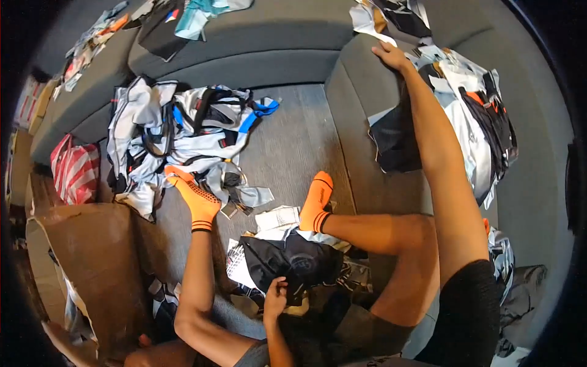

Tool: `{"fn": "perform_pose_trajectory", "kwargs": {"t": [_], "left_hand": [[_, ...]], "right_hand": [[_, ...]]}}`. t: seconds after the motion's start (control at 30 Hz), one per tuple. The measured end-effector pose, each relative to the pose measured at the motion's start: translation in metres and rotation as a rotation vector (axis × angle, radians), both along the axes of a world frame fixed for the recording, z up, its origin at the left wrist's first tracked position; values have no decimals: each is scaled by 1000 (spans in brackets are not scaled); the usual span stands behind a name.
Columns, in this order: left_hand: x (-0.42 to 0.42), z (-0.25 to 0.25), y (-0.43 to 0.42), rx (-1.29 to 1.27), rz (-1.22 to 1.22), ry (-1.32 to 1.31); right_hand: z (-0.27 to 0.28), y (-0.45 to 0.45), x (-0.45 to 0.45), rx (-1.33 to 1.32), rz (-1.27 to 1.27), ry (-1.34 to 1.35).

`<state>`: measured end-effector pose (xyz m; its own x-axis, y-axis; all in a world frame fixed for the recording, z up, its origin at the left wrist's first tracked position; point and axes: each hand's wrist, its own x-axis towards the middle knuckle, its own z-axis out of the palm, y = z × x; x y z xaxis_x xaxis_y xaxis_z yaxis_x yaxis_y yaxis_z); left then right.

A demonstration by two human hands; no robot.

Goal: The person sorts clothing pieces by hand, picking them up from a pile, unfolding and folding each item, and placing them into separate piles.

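Note:
My right hand [392, 58] is stretched far forward to the sofa seat's corner, its fingers apart. It lies close to a white cloth [365, 21] in the pile there; whether it touches the cloth is unclear. My left hand [276, 298] is low in the middle, fingers loosely bent and apart, at the near edge of a black garment [293, 260] with a faint round print. I cannot see anything held in it. The black garment lies on a heap of fabric between my legs, with a white printed piece [278, 218] behind it.
My feet wear orange socks [316, 202]. A large pile of white, black and blue garments [143, 110] lies on the floor at left. A cardboard box [92, 263] and red-striped bag [74, 170] stand left. More garments [471, 122] cover the grey sofa [244, 46] at right.

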<state>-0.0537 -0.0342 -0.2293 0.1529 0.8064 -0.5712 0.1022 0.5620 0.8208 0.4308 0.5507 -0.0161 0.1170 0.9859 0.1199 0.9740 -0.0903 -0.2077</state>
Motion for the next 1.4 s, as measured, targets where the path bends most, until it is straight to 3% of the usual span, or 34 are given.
{"fn": "perform_pose_trajectory", "kwargs": {"t": [0.1,0.2,0.23,0.3,0.33,0.4,0.43,0.47,0.5,0.57,0.6,0.67,0.7,0.83,0.87,0.97,1.07,1.17,1.3,1.33,1.4], "left_hand": [[8,7,2,-21,73,-119],[10,13,10,12,106,-240],[7,11,8,72,90,-220],[3,11,2,185,59,-185],[2,11,-3,239,45,-169],[11,66,14,454,60,18],[26,108,25,610,137,218],[43,148,34,750,254,397],[60,180,40,863,392,509],[80,209,52,958,556,300],[73,202,53,967,562,310],[57,176,57,1043,253,404],[56,183,50,1034,272,416],[71,227,34,300,742,-962],[77,251,27,337,729,-1025],[88,236,22,362,698,-1037],[101,191,15,274,656,-730],[108,181,3,370,724,-445],[103,178,2,509,821,-266],[100,171,2,461,817,-329],[75,141,-7,133,652,-564]], "right_hand": [[19,-1,-18,-256,-71,-177],[50,-68,-65,-316,-21,-390],[56,-96,-82,-257,52,-341],[53,-152,-103,69,436,-165],[70,-200,-133,98,525,-30],[109,-313,-192,-128,625,541],[113,-364,-209,0,815,568],[143,-433,-238,-121,732,733],[144,-467,-252,-228,819,794],[138,-520,-266,-253,849,948],[139,-532,-262,-248,862,951],[136,-549,-239,-178,818,1128],[128,-556,-233,-195,835,1130],[66,-563,-222,-216,343,1561],[54,-568,-230,-236,350,1563],[24,-578,-283,-455,85,2116],[-32,-578,-309,-403,-285,2144],[-76,-580,-320,-389,-477,2032],[-88,-594,-326,-351,-377,1791],[-86,-598,-326,-307,-290,1677],[-67,-598,-329,-172,-125,1385]]}}
